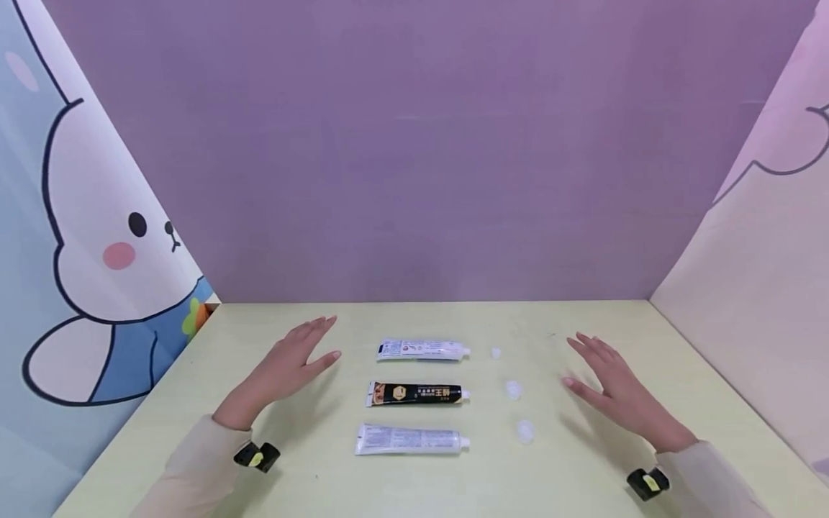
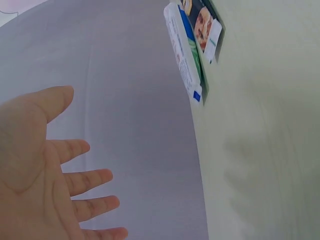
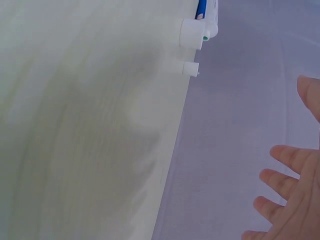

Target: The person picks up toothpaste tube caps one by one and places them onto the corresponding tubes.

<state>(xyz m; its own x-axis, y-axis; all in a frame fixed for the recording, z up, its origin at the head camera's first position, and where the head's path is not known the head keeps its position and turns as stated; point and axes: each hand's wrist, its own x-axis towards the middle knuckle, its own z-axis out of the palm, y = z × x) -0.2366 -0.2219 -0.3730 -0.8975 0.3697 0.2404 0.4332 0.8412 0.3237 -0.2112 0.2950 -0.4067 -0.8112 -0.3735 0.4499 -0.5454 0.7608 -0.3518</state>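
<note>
Three tubes lie in a column between the hands: a white one [image 1: 422, 350] at the back, a black one [image 1: 417, 393] in the middle, a white one [image 1: 411, 439] in front. Right of them stand three white caps, a small one [image 1: 496, 353], a larger one [image 1: 514, 390] and another [image 1: 525, 432]. The left hand [image 1: 288, 365] hovers left of the tubes with fingers extended, holding nothing; its palm [image 2: 35, 175] shows in the left wrist view. To the right of the caps, the right hand [image 1: 615, 388] is also raised with spread fingers, touching nothing.
The pale yellow table [image 1: 388, 489] ends at a purple backdrop [image 1: 414, 158]. A cartoon-print cloth [image 1: 84, 216] hangs on the left, a pale pink one [image 1: 764, 273] on the right. Each sleeve has a black wrist device, the left [image 1: 257, 457] and the right [image 1: 648, 484].
</note>
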